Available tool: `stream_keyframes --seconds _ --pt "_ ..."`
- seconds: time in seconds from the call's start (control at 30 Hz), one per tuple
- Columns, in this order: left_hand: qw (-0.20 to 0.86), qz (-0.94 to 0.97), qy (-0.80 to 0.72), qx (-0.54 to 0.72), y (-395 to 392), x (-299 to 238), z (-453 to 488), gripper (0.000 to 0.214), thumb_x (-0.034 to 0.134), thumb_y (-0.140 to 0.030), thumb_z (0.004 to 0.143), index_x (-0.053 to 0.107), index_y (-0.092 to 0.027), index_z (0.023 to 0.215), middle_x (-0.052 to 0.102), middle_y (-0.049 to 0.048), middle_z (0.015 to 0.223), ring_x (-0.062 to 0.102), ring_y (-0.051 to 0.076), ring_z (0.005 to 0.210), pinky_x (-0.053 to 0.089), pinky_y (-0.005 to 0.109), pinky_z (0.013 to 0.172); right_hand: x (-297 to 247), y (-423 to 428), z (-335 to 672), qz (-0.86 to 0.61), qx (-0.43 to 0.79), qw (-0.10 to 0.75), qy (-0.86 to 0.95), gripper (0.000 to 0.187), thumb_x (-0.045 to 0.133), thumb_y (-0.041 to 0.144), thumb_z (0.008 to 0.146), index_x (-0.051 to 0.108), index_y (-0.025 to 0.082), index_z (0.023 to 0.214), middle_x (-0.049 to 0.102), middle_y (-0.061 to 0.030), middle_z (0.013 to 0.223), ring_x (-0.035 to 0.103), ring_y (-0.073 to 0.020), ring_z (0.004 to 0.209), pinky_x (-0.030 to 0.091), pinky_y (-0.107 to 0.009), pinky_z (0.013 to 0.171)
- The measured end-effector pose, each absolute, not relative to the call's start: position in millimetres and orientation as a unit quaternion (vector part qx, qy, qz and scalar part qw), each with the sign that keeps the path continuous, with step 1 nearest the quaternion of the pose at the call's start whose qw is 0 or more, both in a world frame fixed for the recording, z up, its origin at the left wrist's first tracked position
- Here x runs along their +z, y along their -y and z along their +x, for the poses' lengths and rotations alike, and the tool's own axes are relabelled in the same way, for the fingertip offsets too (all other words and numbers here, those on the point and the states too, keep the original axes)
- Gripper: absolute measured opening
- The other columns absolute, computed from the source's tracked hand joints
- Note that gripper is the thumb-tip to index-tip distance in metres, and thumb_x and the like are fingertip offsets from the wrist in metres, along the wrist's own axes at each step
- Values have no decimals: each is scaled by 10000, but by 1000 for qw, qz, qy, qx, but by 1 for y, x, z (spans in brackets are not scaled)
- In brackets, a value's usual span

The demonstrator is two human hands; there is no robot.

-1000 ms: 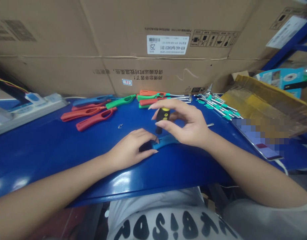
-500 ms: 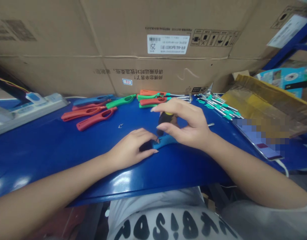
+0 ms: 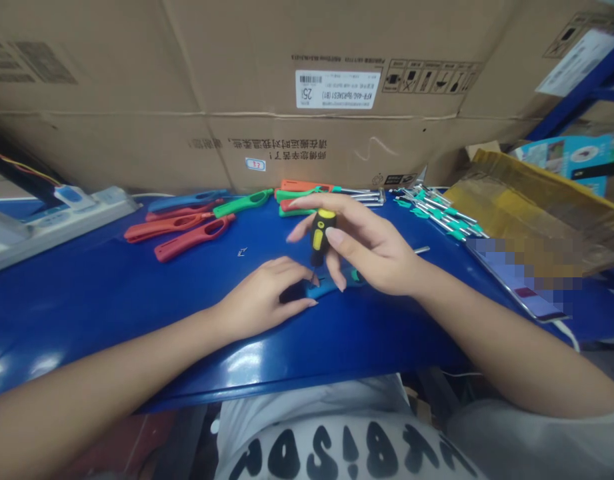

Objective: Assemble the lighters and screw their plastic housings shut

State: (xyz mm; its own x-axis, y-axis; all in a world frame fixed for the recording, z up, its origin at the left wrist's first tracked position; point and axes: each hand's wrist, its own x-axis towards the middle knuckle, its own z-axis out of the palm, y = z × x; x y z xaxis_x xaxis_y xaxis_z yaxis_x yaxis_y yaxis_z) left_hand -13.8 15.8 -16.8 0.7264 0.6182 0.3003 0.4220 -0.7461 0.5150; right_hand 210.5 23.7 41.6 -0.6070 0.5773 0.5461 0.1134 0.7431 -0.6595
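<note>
My right hand (image 3: 374, 250) pinches a short screwdriver (image 3: 319, 237) with a black and yellow handle, held upright with its tip down on a blue plastic handle piece (image 3: 331, 285). That piece lies on the blue table (image 3: 111, 293). Resting on the table, my left hand (image 3: 264, 297) has its fingers curled over the piece's left end and presses it down. A metal rod (image 3: 421, 250) sticks out to the right behind my right hand.
Red, green and blue plastic handles (image 3: 191, 223) lie at the back of the table, several more (image 3: 307, 193) behind my right hand. Metal rods with green caps (image 3: 437, 210) lie at the back right. Cardboard boxes (image 3: 287, 100) wall off the rear. A white power strip (image 3: 57, 213) sits at left.
My right hand has turned the screwdriver between its fingers: the yellow cap was hidden under the hand half a second ago and shows again. My left hand has stayed still.
</note>
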Motion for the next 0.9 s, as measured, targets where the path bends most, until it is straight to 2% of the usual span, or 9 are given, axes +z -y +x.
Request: stream_keyframes --seconds 0.07,0.13,0.2,0.4,0.57,0.63,0.7,0.77,0.9 --pt "210 905 -286 235 -16 -17 -14 221 686 -320 938 627 -223 1128 701 30 1133 635 213 1087 484 367 975 40 -24 210 -210 269 418 842 331 483 311 1041 525 217 1356 657 -61 1234 672 -85 750 550 -198 600" --pt "205 905 -285 239 -16 -18 -14 231 691 -320 936 621 -227 1135 701 26 1133 639 210 1080 484 365 973 39 -25 210 -226 171 460 841 278 648 338 954 625 203 1196 683 -60 1190 690 -140 884 576 -237 712" --pt "201 905 -285 243 -16 -18 -14 237 694 -326 933 618 -229 1136 702 24 1128 644 210 1069 486 367 968 39 -25 211 -231 100 470 846 261 710 347 907 654 206 1118 711 -50 1118 692 -164 920 577 -272 803" --pt "214 904 -290 230 -16 -17 -14 218 685 -318 935 636 -227 1127 710 41 1134 641 231 1097 491 386 987 41 -24 210 -190 332 384 840 353 386 311 1072 455 245 1412 677 -30 1162 585 -33 559 521 -181 547" --pt "204 905 -286 241 -16 -17 -14 233 688 -332 932 626 -226 1131 708 39 1129 651 224 1068 495 384 973 35 -25 210 -257 135 469 834 281 717 390 897 639 230 1115 701 -29 1077 657 -129 758 557 -262 702" --pt "207 904 -286 240 -16 -17 -14 238 686 -332 935 625 -226 1139 707 38 1126 648 220 1069 495 377 973 36 -25 210 -255 136 458 841 255 648 392 946 628 232 1144 703 -34 1099 657 -126 743 558 -267 700" --pt "210 904 -287 239 -16 -17 -14 233 687 -334 935 628 -223 1132 708 38 1116 645 218 1065 499 368 958 38 -25 210 -239 218 424 846 298 455 348 1047 546 239 1308 687 -40 1163 643 -91 679 548 -239 631" --pt "211 903 -289 235 -16 -17 -14 232 690 -329 934 627 -223 1130 707 36 1115 643 217 1064 499 368 953 39 -25 210 -232 256 412 843 339 397 317 1067 484 238 1385 675 -44 1189 646 -79 683 535 -216 593" --pt "212 904 -289 234 -15 -16 -14 235 682 -323 938 621 -228 1143 705 35 1138 641 217 1081 489 383 980 38 -25 211 -254 67 476 839 279 742 386 879 645 215 1077 713 -18 1012 668 -128 772 540 -234 666"
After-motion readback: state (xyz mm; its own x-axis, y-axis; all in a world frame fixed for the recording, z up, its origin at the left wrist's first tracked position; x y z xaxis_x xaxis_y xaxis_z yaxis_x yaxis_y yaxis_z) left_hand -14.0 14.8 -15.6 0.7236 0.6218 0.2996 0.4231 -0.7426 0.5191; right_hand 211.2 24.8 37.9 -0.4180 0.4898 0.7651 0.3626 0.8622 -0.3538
